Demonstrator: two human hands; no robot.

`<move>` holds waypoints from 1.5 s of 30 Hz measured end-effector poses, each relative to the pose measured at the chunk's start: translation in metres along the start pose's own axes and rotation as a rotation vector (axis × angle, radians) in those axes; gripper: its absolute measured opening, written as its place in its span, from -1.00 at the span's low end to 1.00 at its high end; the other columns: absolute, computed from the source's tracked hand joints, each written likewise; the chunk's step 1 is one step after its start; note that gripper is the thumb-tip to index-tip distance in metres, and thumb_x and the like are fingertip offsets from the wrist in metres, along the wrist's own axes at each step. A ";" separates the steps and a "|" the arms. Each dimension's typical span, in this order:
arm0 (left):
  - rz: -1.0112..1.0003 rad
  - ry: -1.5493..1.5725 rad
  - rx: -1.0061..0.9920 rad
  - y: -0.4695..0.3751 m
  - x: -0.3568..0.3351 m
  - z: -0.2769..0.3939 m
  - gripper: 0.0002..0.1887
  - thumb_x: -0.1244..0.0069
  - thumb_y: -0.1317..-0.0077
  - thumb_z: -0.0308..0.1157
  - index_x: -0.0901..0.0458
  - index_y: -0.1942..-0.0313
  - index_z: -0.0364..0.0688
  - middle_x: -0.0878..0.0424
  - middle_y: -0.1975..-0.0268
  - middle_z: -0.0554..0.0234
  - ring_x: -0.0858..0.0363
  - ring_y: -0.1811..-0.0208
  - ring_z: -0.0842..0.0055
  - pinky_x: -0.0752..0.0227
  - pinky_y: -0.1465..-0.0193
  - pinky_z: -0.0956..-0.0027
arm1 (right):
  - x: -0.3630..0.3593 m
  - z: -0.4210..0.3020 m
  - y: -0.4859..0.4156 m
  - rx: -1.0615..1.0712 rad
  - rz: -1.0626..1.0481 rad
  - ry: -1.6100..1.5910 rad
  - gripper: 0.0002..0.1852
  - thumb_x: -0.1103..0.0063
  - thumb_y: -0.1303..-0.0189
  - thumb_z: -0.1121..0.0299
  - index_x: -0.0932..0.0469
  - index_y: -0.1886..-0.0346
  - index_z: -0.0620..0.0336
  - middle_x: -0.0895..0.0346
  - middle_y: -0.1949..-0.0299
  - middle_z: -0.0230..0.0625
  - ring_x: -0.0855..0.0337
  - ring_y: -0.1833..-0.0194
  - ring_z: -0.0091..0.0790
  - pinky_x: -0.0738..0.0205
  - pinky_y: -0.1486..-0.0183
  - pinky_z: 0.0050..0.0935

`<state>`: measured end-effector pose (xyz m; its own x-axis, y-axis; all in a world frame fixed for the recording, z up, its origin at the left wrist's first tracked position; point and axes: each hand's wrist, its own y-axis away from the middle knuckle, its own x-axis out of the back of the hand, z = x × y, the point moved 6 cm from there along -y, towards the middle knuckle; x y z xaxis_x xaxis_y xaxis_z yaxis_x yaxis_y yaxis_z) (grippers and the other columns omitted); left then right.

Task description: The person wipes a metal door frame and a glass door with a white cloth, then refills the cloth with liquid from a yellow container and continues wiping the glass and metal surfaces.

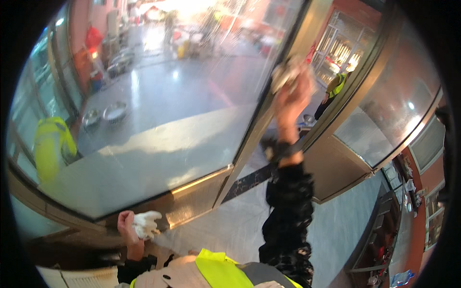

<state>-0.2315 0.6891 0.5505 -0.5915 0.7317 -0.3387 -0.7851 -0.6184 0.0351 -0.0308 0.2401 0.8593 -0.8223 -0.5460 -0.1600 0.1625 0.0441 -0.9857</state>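
My right hand [297,93] reaches up, slightly blurred, gripping a pale crumpled cloth [282,77]. The cloth is against the metal edge frame [248,147] of a large glass panel [173,126], near its upper right side. Low on the left, my left hand [126,225] holds what looks like a white fabric glove [147,222], just in front of the panel's lower metal rail. The glass bears streaks and reflections. A dark patterned sleeve covers my right arm, with a dark band at the wrist.
A second metal-and-glass door leaf [335,169] stands to the right, beyond a doorway. Through the glass are a person in a yellow vest [54,147] and metal basins [114,111]. Another vested person [336,86] shows through the doorway. A dark counter [378,230] lines the right.
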 end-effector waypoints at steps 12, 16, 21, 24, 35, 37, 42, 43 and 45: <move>0.084 -0.026 0.007 0.016 0.037 0.002 -0.95 0.04 -0.34 -0.46 -0.51 0.27 -0.23 -0.52 0.34 0.39 -0.49 0.31 0.66 -0.40 0.21 0.53 | 0.013 -0.015 0.222 -0.499 -0.171 0.000 -0.47 -0.11 -0.22 0.29 -0.39 -0.25 0.28 -0.42 -0.19 0.08 -0.43 -0.22 0.11 -0.33 -0.26 -0.07; 0.104 -0.039 0.067 0.021 0.041 -0.011 -0.96 0.04 -0.33 -0.47 -0.51 0.28 -0.22 -0.52 0.35 0.39 -0.49 0.32 0.67 -0.40 0.22 0.53 | 0.034 -0.071 0.363 -0.818 -0.257 0.017 -0.42 -0.19 0.01 0.64 -0.44 -0.20 0.34 -0.46 -0.18 0.03 -0.47 -0.20 0.02 -0.33 -0.25 -0.16; 0.061 -0.053 0.073 0.021 0.035 -0.013 -0.97 0.04 -0.33 -0.48 -0.52 0.28 -0.21 -0.51 0.36 0.39 -0.46 0.33 0.67 -0.38 0.22 0.55 | 0.035 -0.136 0.419 -1.239 -0.423 -0.014 -0.57 -0.13 -0.14 0.59 -0.47 -0.14 0.33 -0.51 -0.05 -0.11 -0.54 -0.05 -0.19 -0.42 -0.14 -0.24; 0.051 -0.027 0.064 0.020 0.026 -0.010 -0.96 0.02 -0.31 -0.46 -0.52 0.29 -0.22 -0.50 0.35 0.38 -0.46 0.30 0.67 -0.38 0.19 0.54 | 0.007 -0.163 0.414 -1.684 0.444 -1.049 -0.70 -0.01 -0.34 0.40 -0.50 -0.11 0.18 -0.51 -0.07 -0.27 -0.49 -0.07 -0.42 -0.42 -0.12 -0.40; 0.038 0.002 0.070 0.020 0.048 0.002 -0.98 0.02 -0.31 -0.50 -0.53 0.28 -0.21 -0.54 0.32 0.36 -0.49 0.28 0.64 -0.39 0.15 0.52 | 0.039 -0.068 0.363 -1.150 -0.037 -0.227 -0.54 -0.18 -0.16 0.44 -0.45 -0.16 0.29 -0.48 -0.05 -0.16 -0.47 -0.06 -0.18 -0.40 -0.12 -0.24; 0.056 -0.035 0.063 0.017 0.064 0.005 -0.98 0.01 -0.31 -0.49 -0.54 0.28 -0.21 -0.54 0.32 0.36 -0.49 0.28 0.64 -0.40 0.15 0.52 | 0.017 -0.069 0.381 -1.306 0.063 -0.560 -0.50 -0.18 -0.10 0.59 -0.43 -0.19 0.28 -0.48 -0.02 -0.14 -0.48 -0.01 -0.16 -0.40 -0.11 -0.23; -0.015 0.004 0.066 0.004 0.100 0.018 -0.97 0.01 -0.29 -0.51 -0.54 0.27 -0.23 -0.53 0.34 0.35 -0.49 0.31 0.63 -0.41 0.19 0.51 | 0.001 -0.195 0.377 -0.814 -0.369 0.189 -0.48 -0.25 -0.08 0.51 -0.42 -0.18 0.22 -0.41 -0.10 -0.11 -0.42 -0.07 -0.11 -0.35 -0.13 -0.23; 0.000 -0.026 0.047 0.003 0.110 0.024 -0.97 0.01 -0.29 -0.51 -0.54 0.27 -0.23 -0.53 0.34 0.35 -0.49 0.31 0.64 -0.41 0.19 0.51 | -0.001 -0.215 0.377 -0.827 -0.427 0.151 -0.47 -0.23 -0.04 0.54 -0.42 -0.17 0.23 -0.39 -0.09 -0.10 -0.38 -0.09 -0.09 -0.33 -0.14 -0.24; 0.046 -0.038 0.025 0.001 0.124 0.030 -0.97 0.01 -0.29 -0.51 -0.55 0.27 -0.23 -0.54 0.33 0.35 -0.49 0.32 0.64 -0.40 0.19 0.51 | -0.004 -0.255 0.367 -0.696 -0.520 0.221 -0.46 -0.20 -0.01 0.57 -0.42 -0.16 0.24 -0.36 -0.07 -0.09 -0.35 -0.10 -0.09 -0.34 -0.10 -0.26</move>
<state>-0.3109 0.7878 0.5368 -0.6330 0.7135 -0.3006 -0.7611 -0.6445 0.0730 -0.1067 0.4718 0.4849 -0.7975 -0.4686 0.3800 -0.5685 0.3726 -0.7335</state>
